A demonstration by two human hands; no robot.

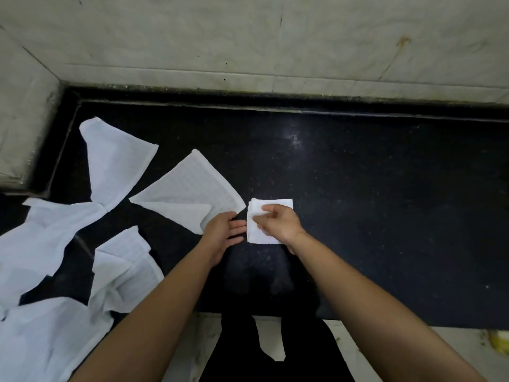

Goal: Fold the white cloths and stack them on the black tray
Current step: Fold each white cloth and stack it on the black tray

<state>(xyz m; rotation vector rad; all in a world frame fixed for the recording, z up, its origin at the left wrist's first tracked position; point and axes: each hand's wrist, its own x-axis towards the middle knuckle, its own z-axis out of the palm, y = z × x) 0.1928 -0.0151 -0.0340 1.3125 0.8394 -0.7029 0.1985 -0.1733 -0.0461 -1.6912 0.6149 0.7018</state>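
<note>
Square of white folded cloth [283, 204], soft and layered, lying mid-worktop [385, 202] toward the front edge; gripped on top by the curled right hand [279, 224]; left hand [220, 234] flat, fingers straight, holding nothing, just beside its left edge; five loose cloths [190, 186], waffle-textured, strewn toward the left end of speckled black stone; pale tiled wall [275, 37] behind.

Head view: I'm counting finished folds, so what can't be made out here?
Folded cloth: head view, layer count hidden under the right hand.
Cloth heap at left: head view, cut off by frame edges.
Yellow object, lower right: head view, cut by the edge, unidentifiable.
</note>
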